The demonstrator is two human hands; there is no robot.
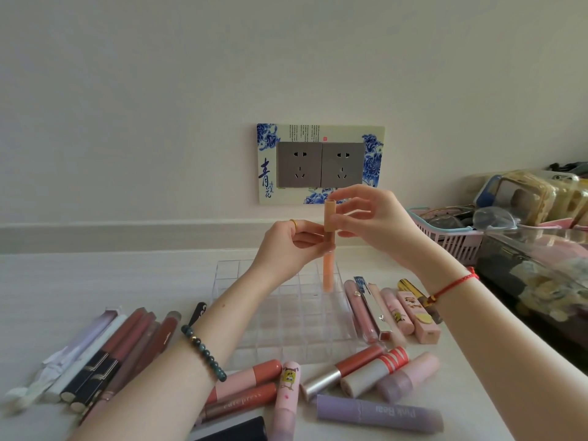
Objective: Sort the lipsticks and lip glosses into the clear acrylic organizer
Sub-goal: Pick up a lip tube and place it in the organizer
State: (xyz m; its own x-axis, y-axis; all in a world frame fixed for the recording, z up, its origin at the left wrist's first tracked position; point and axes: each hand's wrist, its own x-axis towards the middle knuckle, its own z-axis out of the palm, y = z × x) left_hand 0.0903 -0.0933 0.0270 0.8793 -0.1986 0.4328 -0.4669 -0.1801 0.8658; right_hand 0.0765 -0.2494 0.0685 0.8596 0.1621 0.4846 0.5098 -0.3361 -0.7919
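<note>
A slim orange lip gloss [328,268] stands upright in the air above the far side of the clear acrylic organizer [286,316]. My left hand [288,246] pinches its middle, and my right hand [372,222] grips its tan cap at the top. The organizer's grid of cells holds nothing that I can see. Several lipsticks and glosses lie flat on the white table: dark red and white ones at the left [105,354], pink ones at the right [391,310], and a purple tube [378,413] with others along the front.
A pink plastic basket [451,240] with glasses stands at the right, next to a dark clear-lidded box [537,278]. A wall socket plate [319,163] is straight ahead above the table's back edge.
</note>
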